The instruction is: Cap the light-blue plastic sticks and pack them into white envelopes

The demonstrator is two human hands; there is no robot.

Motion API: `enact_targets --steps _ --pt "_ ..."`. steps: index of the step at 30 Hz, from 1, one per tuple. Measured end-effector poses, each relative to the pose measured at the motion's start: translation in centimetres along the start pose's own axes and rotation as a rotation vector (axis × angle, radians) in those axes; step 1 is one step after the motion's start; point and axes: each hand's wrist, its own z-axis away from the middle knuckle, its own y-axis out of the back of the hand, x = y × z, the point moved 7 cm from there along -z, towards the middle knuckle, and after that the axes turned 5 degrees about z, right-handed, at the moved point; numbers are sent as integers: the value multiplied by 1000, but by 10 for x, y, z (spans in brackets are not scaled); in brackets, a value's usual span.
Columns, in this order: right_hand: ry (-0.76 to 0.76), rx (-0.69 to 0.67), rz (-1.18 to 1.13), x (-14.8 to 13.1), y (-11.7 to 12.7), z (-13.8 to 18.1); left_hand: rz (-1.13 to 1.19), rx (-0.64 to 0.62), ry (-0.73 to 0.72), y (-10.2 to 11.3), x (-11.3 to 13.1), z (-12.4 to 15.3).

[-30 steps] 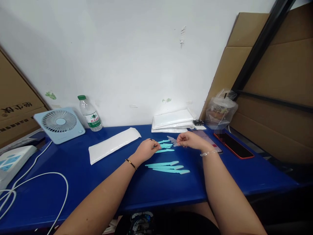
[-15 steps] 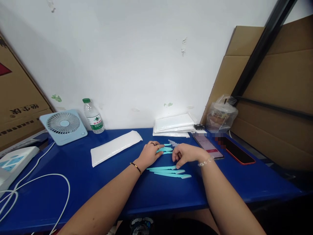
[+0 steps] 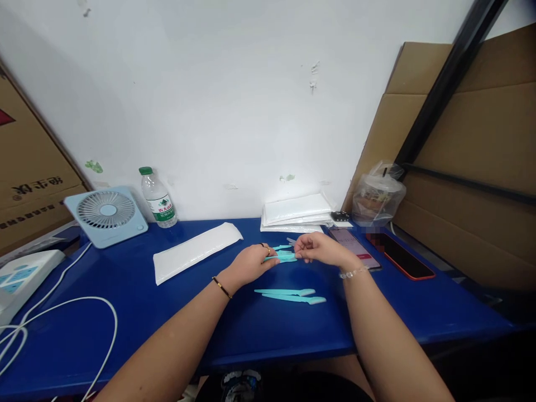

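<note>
Slim turquoise eyebrow razors lie on the blue table. My left hand (image 3: 257, 262) is closed on the handle of one razor (image 3: 286, 256), held sideways over other turquoise pieces. At that razor's right end, my right hand (image 3: 315, 248) pinches the tip between thumb and finger. Two more razors, an upper one (image 3: 280, 292) and a lower one (image 3: 288, 298), lie side by side closer to me, with pale ends pointing right. Small translucent strips (image 3: 290, 242) show just behind my right fingers, partly hidden.
A white padded envelope (image 3: 196, 253) lies left of my hands; a stack of envelopes (image 3: 295, 211) is against the wall. Two phones (image 3: 355, 248) (image 3: 402, 257) lie to the right, near a bagged cup (image 3: 377, 198). Leftward are a bottle (image 3: 159, 201), a fan (image 3: 106, 215) and white cables (image 3: 113, 312).
One of the three razors in the near group is gone from its place. My right hand has moved up and left, from above that group to the tip of the razor in my left hand.
</note>
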Motion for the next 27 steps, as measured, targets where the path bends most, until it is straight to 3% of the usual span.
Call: enact_targets --steps 3,9,15,20,24,27 --pt "1 36 -42 5 12 3 3 4 24 3 -6 -2" --pt "-97 309 60 44 46 1 17 67 48 6 -27 -6" --pt "-107 312 257 68 40 -16 -7 -10 -5 -17 -30 -9" --pt "-30 328 296 52 44 -9 5 87 -12 -2 -8 -2" --pt "-35 285 303 44 43 -5 49 -163 -88 -17 21 6" --pt "-41 265 273 39 41 -3 50 -267 -37 -31 25 9"
